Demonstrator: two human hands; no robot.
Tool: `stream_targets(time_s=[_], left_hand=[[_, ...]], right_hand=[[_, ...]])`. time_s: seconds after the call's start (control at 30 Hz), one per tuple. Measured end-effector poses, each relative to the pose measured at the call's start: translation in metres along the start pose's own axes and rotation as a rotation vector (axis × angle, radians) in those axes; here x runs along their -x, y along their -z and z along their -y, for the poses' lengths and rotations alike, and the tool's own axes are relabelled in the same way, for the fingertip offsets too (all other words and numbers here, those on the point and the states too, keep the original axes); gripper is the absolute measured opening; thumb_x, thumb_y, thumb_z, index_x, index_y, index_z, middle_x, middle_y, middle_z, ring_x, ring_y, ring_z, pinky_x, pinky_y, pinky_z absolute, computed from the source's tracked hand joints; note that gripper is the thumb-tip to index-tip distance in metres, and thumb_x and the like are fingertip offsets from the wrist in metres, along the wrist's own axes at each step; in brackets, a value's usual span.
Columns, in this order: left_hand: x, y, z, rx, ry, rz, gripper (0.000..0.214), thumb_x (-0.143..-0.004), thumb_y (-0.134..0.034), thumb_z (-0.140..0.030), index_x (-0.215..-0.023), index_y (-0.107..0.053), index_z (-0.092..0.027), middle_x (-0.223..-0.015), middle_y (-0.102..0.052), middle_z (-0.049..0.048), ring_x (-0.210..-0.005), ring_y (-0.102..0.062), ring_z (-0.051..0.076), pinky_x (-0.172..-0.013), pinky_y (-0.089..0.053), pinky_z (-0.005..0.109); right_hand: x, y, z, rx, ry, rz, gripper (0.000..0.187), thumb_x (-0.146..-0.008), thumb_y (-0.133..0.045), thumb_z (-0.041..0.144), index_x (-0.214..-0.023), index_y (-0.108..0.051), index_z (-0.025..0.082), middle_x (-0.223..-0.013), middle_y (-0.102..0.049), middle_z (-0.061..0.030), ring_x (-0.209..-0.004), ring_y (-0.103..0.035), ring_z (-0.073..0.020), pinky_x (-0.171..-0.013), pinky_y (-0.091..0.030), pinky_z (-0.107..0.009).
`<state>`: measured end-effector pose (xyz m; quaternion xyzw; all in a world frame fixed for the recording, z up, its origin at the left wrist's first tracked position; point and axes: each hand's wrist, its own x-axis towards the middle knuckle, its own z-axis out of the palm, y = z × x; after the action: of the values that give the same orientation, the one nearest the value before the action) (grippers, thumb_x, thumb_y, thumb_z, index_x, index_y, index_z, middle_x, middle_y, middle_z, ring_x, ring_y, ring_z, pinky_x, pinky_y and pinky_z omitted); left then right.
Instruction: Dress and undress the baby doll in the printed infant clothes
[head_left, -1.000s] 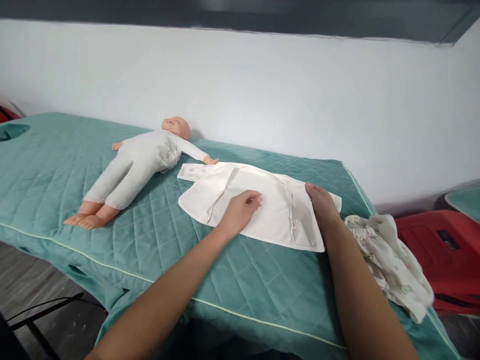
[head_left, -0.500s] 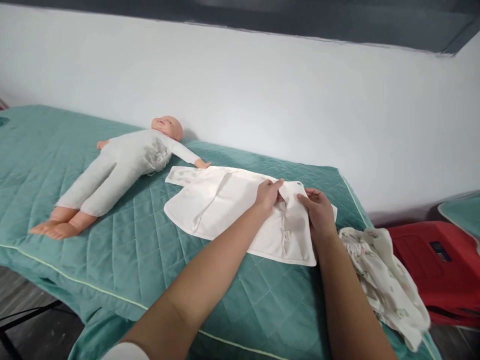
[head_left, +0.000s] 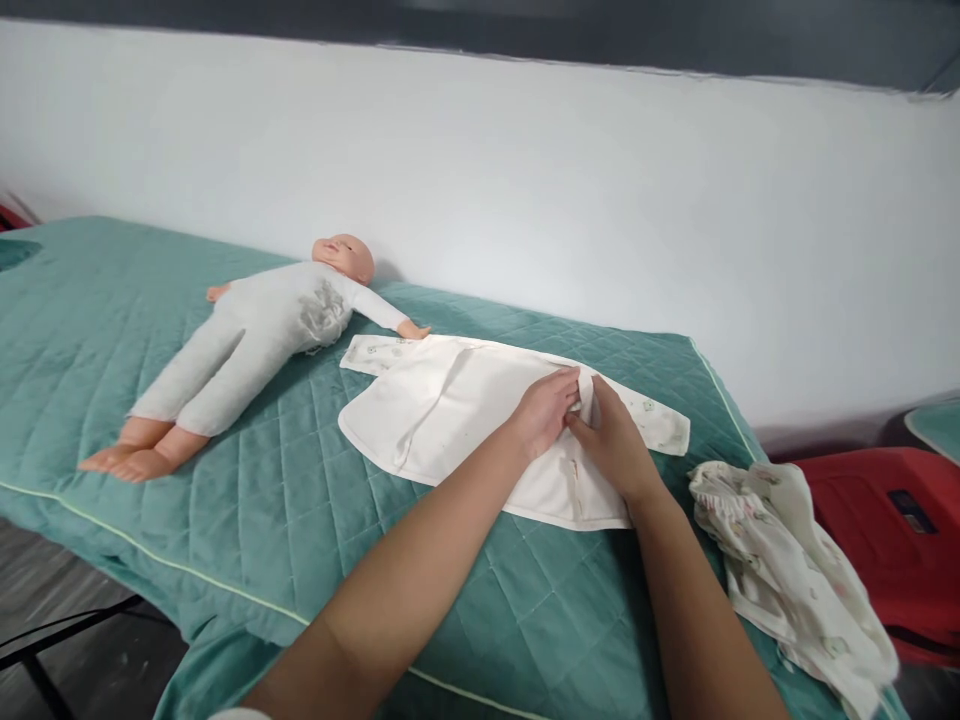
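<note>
A white baby shirt (head_left: 450, 420) lies spread out, its patterned sleeves stretching to either side. My left hand (head_left: 547, 408) pinches the front edge of the shirt near its upper right part. Close beside it, my right hand (head_left: 609, 430) grips the same edge between thumb and fingers. The cloth stands up a little in a fold between the two hands. Part of what the fingers hold is hidden. A baby doll (head_left: 262, 315) in a white cloth body lies on its back at the left, one hand touching the shirt's left sleeve.
The bed has a green quilted cover (head_left: 315, 540) and meets a white wall (head_left: 480, 200) at the back. Crumpled patterned baby pants (head_left: 795, 570) lie at the right edge. Beyond them is a red chair or case (head_left: 885, 530). A dark metal leg (head_left: 45, 680) shows at lower left.
My right hand has moved left, closer to my left hand, and the shirt's right front panel has been drawn inward. The right sleeve now shows. The view has shifted slightly.
</note>
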<state>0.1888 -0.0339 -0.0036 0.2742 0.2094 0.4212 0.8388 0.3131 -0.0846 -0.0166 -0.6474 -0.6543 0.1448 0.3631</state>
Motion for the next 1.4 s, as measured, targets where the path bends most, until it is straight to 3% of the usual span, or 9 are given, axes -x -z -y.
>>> stream_targets(time_s=[0.2, 0.4, 0.5, 0.6, 0.77, 0.93, 1.1, 1.27, 1.4], left_hand=[[0.008, 0.001, -0.001, -0.400, -0.099, 0.080, 0.018, -0.090, -0.061, -0.036, -0.088, -0.059, -0.019, -0.085, -0.061, 0.0006, -0.082, -0.058, 0.014, -0.080, -0.046, 0.025], [0.013, 0.005, 0.002, -1.388, -0.321, -0.025, 0.032, -0.092, -0.038, -0.013, -0.099, -0.069, -0.018, -0.106, -0.073, 0.0075, -0.101, -0.065, 0.022, -0.093, -0.050, 0.034], [0.016, 0.008, 0.009, -1.832, -0.370, 0.100, 0.036, -0.094, -0.040, -0.014, -0.118, -0.067, -0.014, -0.134, -0.065, 0.0130, -0.133, -0.054, 0.027, -0.114, -0.041, 0.039], [0.018, 0.013, 0.013, -2.050, -0.416, 0.229, 0.037, -0.097, -0.041, -0.020, -0.126, -0.064, -0.013, -0.143, -0.059, 0.0126, -0.145, -0.042, 0.030, -0.125, -0.027, 0.048], [0.018, 0.015, 0.013, -2.064, -0.449, 0.229, 0.032, -0.099, -0.041, -0.022, -0.123, -0.062, -0.016, -0.138, -0.062, 0.0112, -0.141, -0.044, 0.030, -0.124, -0.027, 0.053], [0.009, 0.016, 0.014, -1.907, -0.473, 0.071, 0.025, -0.097, -0.047, -0.025, -0.115, -0.058, -0.012, -0.126, -0.065, 0.0143, -0.126, -0.056, 0.026, -0.114, -0.041, 0.042], [-0.001, 0.020, 0.016, -1.776, -0.479, -0.015, 0.036, -0.093, -0.052, -0.025, -0.129, -0.050, -0.016, -0.133, -0.062, 0.0129, -0.126, -0.057, 0.026, -0.107, -0.048, 0.040], [0.004, 0.018, 0.011, -1.690, -0.471, -0.025, 0.047, -0.095, -0.044, -0.019, -0.141, -0.045, -0.014, -0.146, -0.056, 0.0156, -0.129, -0.057, 0.026, -0.110, -0.046, 0.041], [0.010, 0.014, 0.007, -1.663, -0.442, -0.039, 0.052, -0.093, -0.040, -0.012, -0.145, -0.043, -0.015, -0.146, -0.058, 0.0142, -0.129, -0.058, 0.025, -0.112, -0.045, 0.040]], right_hand=[[0.007, 0.005, 0.012, 0.027, -0.081, -0.008, 0.071, -0.083, -0.044, 0.013, -0.154, -0.046, 0.019, -0.149, -0.058, -0.0115, -0.139, -0.054, -0.0310, -0.118, -0.040, -0.051], [0.010, 0.007, 0.017, 0.091, -0.182, -0.174, 0.066, -0.084, -0.042, 0.012, -0.148, -0.055, 0.016, -0.139, -0.067, -0.0127, -0.129, -0.062, -0.0328, -0.113, -0.045, -0.051], [0.010, 0.006, 0.018, 0.066, -0.133, -0.191, 0.064, -0.084, -0.041, 0.012, -0.146, -0.058, 0.014, -0.143, -0.064, -0.0122, -0.133, -0.060, -0.0310, -0.115, -0.044, -0.050], [0.011, 0.003, 0.018, 0.057, -0.114, -0.184, 0.064, -0.083, -0.040, 0.011, -0.144, -0.059, 0.014, -0.143, -0.063, -0.0116, -0.134, -0.059, -0.0297, -0.116, -0.043, -0.049], [0.012, 0.001, 0.015, 0.068, -0.048, -0.191, 0.063, -0.083, -0.039, 0.009, -0.140, -0.063, 0.015, -0.145, -0.062, -0.0100, -0.137, -0.057, -0.0275, -0.119, -0.042, -0.048], [0.014, 0.002, 0.017, 0.081, 0.053, -0.225, 0.062, -0.081, -0.039, 0.006, -0.134, -0.067, 0.019, -0.148, -0.060, -0.0064, -0.137, -0.057, -0.0248, -0.118, -0.043, -0.046], [0.017, -0.001, 0.028, 0.070, 0.193, -0.255, 0.052, -0.088, -0.041, 0.012, -0.131, -0.067, 0.024, -0.145, -0.063, -0.0041, -0.134, -0.059, -0.0219, -0.116, -0.046, -0.044], [0.015, -0.008, 0.027, 0.040, 0.009, -0.172, 0.055, -0.094, -0.049, 0.030, -0.148, -0.053, 0.019, -0.153, -0.054, -0.0116, -0.143, -0.049, -0.0288, -0.121, -0.037, -0.053], [0.011, -0.010, 0.021, -0.028, -0.122, -0.095, 0.058, -0.095, -0.050, 0.037, -0.150, -0.051, 0.019, -0.147, -0.060, -0.0142, -0.135, -0.057, -0.0321, -0.116, -0.042, -0.055]])
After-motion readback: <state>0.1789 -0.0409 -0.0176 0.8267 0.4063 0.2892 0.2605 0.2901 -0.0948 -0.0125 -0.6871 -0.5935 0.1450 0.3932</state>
